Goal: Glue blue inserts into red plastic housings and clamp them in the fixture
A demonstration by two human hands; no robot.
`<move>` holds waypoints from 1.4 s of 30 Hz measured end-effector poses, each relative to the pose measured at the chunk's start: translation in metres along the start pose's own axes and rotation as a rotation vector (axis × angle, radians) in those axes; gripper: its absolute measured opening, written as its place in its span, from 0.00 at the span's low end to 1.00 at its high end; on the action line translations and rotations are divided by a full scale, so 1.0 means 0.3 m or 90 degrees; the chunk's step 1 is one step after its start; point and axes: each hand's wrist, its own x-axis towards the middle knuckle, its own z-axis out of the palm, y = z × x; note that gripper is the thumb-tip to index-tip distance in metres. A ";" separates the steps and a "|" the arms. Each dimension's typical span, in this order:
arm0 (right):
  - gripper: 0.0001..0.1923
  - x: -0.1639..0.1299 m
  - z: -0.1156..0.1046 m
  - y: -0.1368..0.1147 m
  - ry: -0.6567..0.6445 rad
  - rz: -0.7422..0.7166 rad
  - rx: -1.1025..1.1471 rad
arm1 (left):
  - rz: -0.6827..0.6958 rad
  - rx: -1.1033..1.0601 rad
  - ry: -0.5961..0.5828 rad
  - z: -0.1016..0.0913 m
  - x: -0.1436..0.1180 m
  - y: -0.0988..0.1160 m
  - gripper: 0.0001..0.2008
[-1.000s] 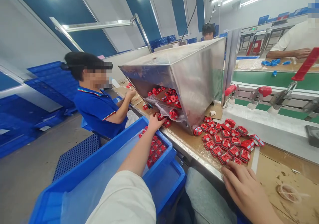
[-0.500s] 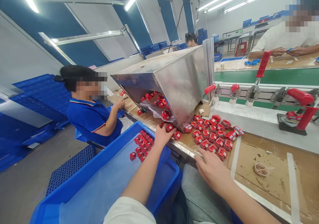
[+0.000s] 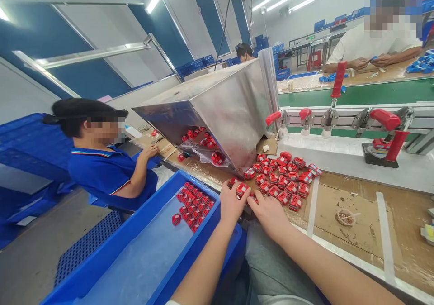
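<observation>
My left hand (image 3: 231, 202) is at the table's front edge, its fingers closed round a small red part (image 3: 242, 189). My right hand (image 3: 268, 211) lies flat right beside it, fingers apart, with its fingertips touching the near edge of a pile of several red parts (image 3: 286, 178) on the brown tabletop. Just left of my hands stands a blue bin (image 3: 101, 269) lined with clear plastic; a cluster of red parts (image 3: 191, 202) lies at its far end.
A slanted steel hopper (image 3: 230, 110) holding more red parts opens onto the table behind the pile. A co-worker in a blue shirt (image 3: 105, 173) sits at left. Red-handled toggle clamps (image 3: 386, 124) and a green conveyor (image 3: 356, 94) run along the right; another person works across it.
My left hand has drawn back from the hopper mouth to the table edge with a red part. My right hand slid left to meet it. The view has swung right.
</observation>
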 end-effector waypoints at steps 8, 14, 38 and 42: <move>0.13 -0.153 -0.044 0.059 0.023 0.047 0.011 | 0.077 -0.105 0.002 0.023 -0.090 0.116 0.17; 0.13 -0.172 -0.057 0.097 0.034 0.087 0.000 | 0.192 -0.079 -0.006 0.035 -0.040 0.153 0.23; 0.07 -0.143 -0.106 0.117 0.044 -0.029 -0.012 | 0.382 -0.094 -0.067 0.041 0.086 0.038 0.16; 0.10 -0.118 -0.188 0.187 0.095 0.061 -0.035 | 0.365 -0.086 -0.086 0.028 0.066 0.052 0.19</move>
